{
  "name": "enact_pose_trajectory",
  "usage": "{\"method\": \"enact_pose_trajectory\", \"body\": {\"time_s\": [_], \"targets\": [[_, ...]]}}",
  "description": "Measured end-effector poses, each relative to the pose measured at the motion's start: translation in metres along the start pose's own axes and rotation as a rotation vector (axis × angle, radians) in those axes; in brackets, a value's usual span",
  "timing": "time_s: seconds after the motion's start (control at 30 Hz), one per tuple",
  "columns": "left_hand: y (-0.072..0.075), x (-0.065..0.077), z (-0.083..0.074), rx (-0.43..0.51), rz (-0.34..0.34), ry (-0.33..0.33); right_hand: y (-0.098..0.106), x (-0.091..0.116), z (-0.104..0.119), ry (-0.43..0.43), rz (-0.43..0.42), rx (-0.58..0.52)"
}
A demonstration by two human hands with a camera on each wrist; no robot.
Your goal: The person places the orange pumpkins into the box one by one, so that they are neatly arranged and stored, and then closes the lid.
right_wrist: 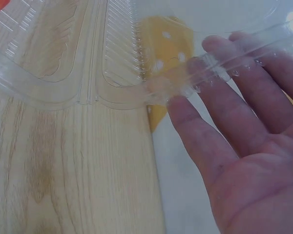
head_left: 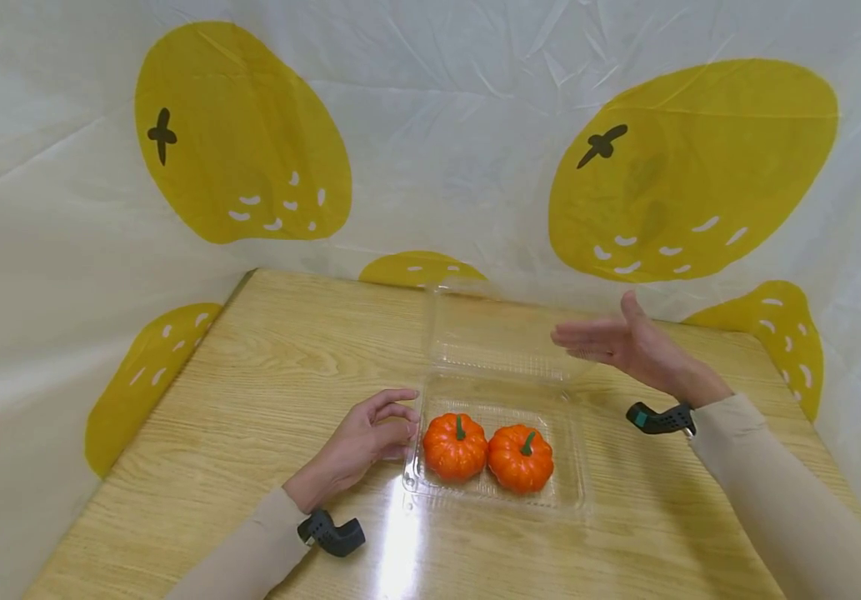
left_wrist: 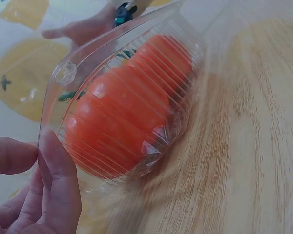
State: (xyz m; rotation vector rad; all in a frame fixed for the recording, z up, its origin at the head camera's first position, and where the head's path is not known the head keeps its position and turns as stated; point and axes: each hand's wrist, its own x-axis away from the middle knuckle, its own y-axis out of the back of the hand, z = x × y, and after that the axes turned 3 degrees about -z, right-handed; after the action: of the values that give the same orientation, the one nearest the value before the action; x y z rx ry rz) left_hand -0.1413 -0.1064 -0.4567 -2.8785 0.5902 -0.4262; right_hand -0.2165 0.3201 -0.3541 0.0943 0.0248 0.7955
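Observation:
A clear plastic clamshell container lies on the table with its lid raised at the back. Inside its base sit two small orange pumpkins with green stems, the left pumpkin beside the right pumpkin. My left hand pinches the container's left rim between thumb and fingers, as the left wrist view shows. On the other side, my right hand is held up at the lid's right edge with straight fingers. Its fingers overlap the lid's clear rim; whether they touch it I cannot tell.
The wood-grain table extends around the container. A white sheet with yellow fruit prints hangs behind and beside the table. Each wrist wears a dark camera mount, such as the left mount.

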Motion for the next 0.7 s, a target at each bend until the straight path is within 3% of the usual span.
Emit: {"method": "enact_pose_trajectory", "body": {"time_s": [0.33,0.57,0.7], "targets": [[-0.001,-0.001,0.001,0.01,0.017,0.002,-0.008,0.006,0.013,-0.076,-0.005,0.193],[-0.002,-0.002,0.002,0.01,0.01,0.005,-0.016,0.01,0.02,-0.156,-0.013,0.196],[-0.002,-0.002,0.003,0.013,0.006,0.014,-0.018,0.011,0.017,-0.14,-0.015,0.218]]}}
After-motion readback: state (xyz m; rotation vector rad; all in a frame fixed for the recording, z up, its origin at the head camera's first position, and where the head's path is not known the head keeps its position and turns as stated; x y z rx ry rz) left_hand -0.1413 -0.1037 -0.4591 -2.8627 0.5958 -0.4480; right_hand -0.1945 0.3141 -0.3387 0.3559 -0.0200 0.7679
